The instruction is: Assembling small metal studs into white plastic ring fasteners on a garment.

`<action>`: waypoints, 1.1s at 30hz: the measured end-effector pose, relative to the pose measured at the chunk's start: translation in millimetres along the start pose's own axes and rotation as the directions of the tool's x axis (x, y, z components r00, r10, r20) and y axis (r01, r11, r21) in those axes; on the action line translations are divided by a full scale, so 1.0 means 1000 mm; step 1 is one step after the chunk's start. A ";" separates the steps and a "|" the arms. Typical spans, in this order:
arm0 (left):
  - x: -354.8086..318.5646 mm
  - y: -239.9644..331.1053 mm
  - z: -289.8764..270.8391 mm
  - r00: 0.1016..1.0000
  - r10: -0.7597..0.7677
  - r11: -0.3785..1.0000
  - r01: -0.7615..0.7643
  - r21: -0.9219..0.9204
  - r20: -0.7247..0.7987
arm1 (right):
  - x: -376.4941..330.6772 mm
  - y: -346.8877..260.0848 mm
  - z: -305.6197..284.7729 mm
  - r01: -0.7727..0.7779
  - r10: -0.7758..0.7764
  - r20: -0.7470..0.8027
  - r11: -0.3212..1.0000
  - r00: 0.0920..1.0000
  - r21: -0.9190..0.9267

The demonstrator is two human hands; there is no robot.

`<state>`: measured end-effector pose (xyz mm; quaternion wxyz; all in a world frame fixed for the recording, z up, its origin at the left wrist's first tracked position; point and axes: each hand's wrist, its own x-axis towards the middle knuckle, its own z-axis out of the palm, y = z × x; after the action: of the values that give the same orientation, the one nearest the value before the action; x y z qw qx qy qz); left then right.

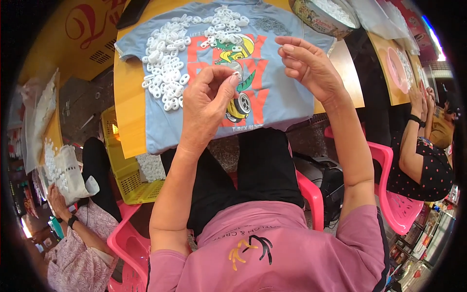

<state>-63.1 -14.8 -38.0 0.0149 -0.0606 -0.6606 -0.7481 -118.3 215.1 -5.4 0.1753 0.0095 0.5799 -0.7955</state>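
Note:
My left hand (206, 100) is closed in a pinch, thumb against forefinger, on a small white plastic piece (237, 74). To its right, my right hand (307, 65) is raised with thumb and forefinger close together and the other fingers curled; whatever is between them is too small to make out. Both hands are above a light blue T-shirt (168, 127) with a printed cartoon, spread over the table. A long heap of white oval plastic pieces with holes (164, 68) lies left of my left hand. Another heap of white pieces (226, 24) and a pile of tiny dark grey parts (272, 25) lie farther back.
A round printed tin (316, 18) full of white pieces stands at the back right. Yellow crates (138, 191), one with white pieces, stand left of my legs. Co-workers sit on pink chairs (129, 243) at either side. A pink basin (396, 70) is on the right table.

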 end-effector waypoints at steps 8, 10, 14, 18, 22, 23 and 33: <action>0.005 0.014 0.006 0.989 0.141 0.966 -0.128 0.227 -0.044 | -0.002 0.008 -0.004 0.012 -0.019 0.055 0.991 0.998 0.131; 0.009 0.017 0.001 0.958 0.283 0.773 -0.251 0.583 0.037 | -0.004 0.009 -0.005 0.009 -0.014 0.046 0.993 0.999 0.121; 0.018 0.017 0.003 0.875 0.463 0.475 -0.379 0.794 0.141 | -0.007 0.010 -0.003 -0.015 0.006 0.062 0.989 0.998 0.146; 0.020 0.025 0.036 0.921 0.372 0.747 -0.370 0.553 0.114 | -0.009 0.014 0.002 -0.026 0.011 0.070 0.977 0.998 0.214; 0.028 0.021 0.055 0.931 0.352 0.826 -0.356 0.437 0.092 | -0.012 0.014 0.004 -0.029 0.012 0.080 0.976 0.997 0.216; 0.029 0.021 0.057 0.931 0.353 0.825 -0.358 0.437 0.096 | -0.013 0.013 0.004 -0.026 0.009 0.078 0.975 0.997 0.219; 0.038 0.019 0.064 0.915 0.386 0.813 -0.396 0.427 0.116 | -0.019 0.014 -0.001 0.114 -0.119 0.042 0.989 0.992 0.095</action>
<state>-94.3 48.4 -7.3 0.1736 -0.1989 -0.7862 -0.5587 -96.7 217.9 -14.3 0.1418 -0.0353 0.5376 -0.8304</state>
